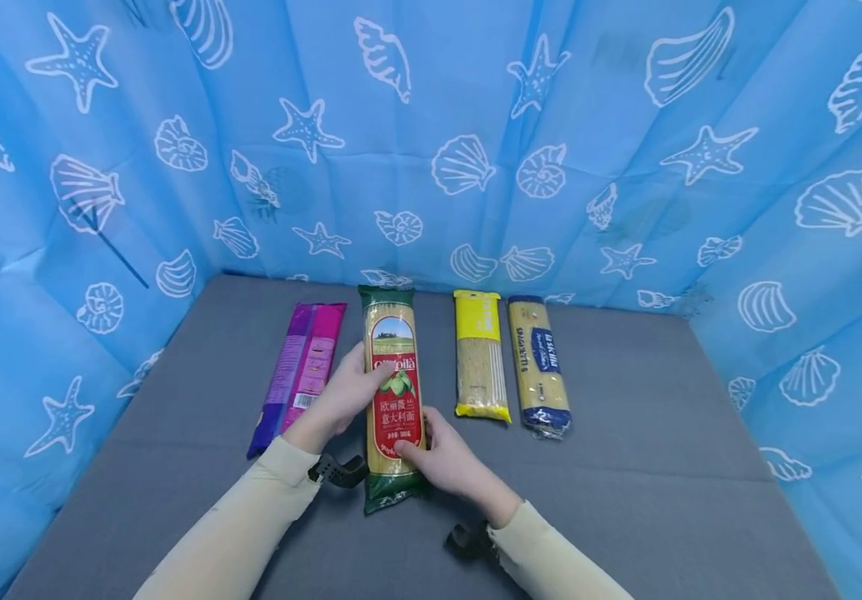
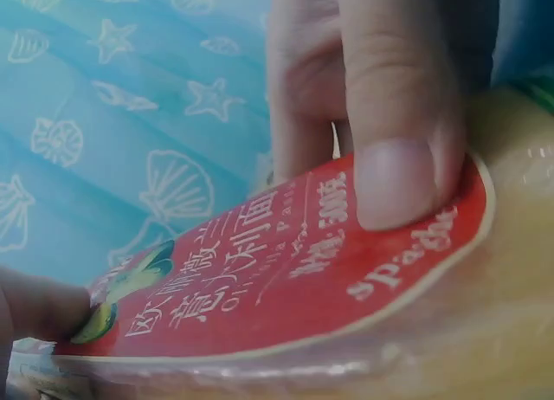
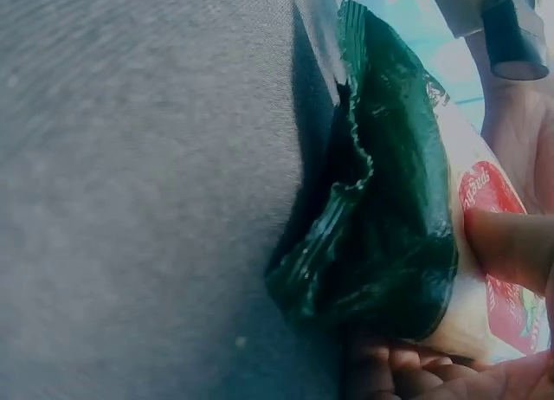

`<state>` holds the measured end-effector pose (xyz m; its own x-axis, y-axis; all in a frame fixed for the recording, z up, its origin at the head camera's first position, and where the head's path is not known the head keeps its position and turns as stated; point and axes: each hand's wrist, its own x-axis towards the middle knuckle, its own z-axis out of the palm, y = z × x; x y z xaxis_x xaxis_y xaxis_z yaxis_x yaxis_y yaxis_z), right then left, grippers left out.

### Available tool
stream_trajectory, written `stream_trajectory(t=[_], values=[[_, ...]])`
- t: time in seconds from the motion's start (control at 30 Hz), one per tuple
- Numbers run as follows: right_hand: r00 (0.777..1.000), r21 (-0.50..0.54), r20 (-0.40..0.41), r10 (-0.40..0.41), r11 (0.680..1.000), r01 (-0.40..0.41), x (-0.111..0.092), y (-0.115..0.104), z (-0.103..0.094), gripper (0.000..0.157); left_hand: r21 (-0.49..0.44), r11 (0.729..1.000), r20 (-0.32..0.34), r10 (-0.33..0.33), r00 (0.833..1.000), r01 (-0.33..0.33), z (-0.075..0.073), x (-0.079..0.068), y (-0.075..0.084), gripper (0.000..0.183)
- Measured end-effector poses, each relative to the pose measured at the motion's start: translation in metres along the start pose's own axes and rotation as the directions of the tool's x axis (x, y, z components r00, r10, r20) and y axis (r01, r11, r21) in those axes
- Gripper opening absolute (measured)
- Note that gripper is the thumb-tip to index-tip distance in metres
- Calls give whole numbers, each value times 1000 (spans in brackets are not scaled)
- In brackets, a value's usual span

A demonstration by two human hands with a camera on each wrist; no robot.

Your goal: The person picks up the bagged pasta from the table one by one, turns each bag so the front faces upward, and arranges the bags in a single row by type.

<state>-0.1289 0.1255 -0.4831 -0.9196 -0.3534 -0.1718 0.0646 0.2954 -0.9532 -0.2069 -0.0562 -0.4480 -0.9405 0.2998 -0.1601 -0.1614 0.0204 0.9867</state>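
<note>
"While both hands are busy, what are they holding?"

"One long spaghetti packet (image 1: 395, 417), green at both ends, with a red label. The left hand (image 1: 343, 396) grasps its left edge, thumb over the label by the olives. The right hand (image 1: 449, 457) grasps the right edge lower down, thumb near the label's bottom."

"Is it resting on the bench (image 1: 626, 517)?"

"Hard to say; the right wrist view is hazy, and I can't tell whether the near green end touches the grey surface or sits just above it."

"And around it?"

"It's between a purple packet (image 1: 311, 354), lying aslant on the left, and a yellow-ended packet (image 1: 480, 367) on the right. Just beyond that one lies a blue-ended packet (image 1: 538, 358). Behind them all hangs a blue curtain (image 1: 468, 92) printed with white shells and starfish."
</note>
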Motion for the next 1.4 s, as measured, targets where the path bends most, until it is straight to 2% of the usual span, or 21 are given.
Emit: stream_trajectory(t=[0.23, 0.47, 0.6, 0.73, 0.83, 1.0, 1.13, 1.2, 1.3, 1.4], values=[[1000, 41, -6, 12, 999, -11, 0, -1, 4, 56, 84, 996, -37, -24, 999, 27, -4, 1, -10, 47], [993, 75, -108, -42, 996, 50, 5, 3, 4, 57, 130, 991, -21, -3, 1000, 6, -3, 0, -18, 55], [985, 131, -170, -13, 991, 36, 9, -11, 1, 57, 135, 991, 0, -16, 1000, 16, 0, 1, -25, 64], [974, 169, -228, 11, 985, 29, 12, -31, -5, 53, 156, 988, 25, -21, 999, 16, 3, 2, -32, 64], [965, 186, -261, 28, 982, 21, 20, -35, -10, 50, 187, 982, 25, -13, 1000, 9, 6, 1, -36, 60], [952, 206, -304, 41, 978, 24, 43, -20, -18, 51, 206, 978, 45, -14, 999, 5, 9, -2, -35, 61], [939, 160, -342, 25, 987, 32, 57, -13, -21, 52, 176, 984, 69, -5, 998, -7, 9, -1, -35, 71], [935, 97, -353, 20, 995, 16, 60, -12, -20, 55, 194, 981, 73, 4, 997, -19, 8, 0, -39, 77], [938, -67, -347, -1, 997, -24, 60, -11, -18, 60, 290, 956, 53, 23, 998, -37, 7, 1, -44, 82], [943, -232, -332, -19, 971, -62, 58, -12, -14, 63, 408, 911, 18, 65, 998, -66, 6, 0, -47, 81]])
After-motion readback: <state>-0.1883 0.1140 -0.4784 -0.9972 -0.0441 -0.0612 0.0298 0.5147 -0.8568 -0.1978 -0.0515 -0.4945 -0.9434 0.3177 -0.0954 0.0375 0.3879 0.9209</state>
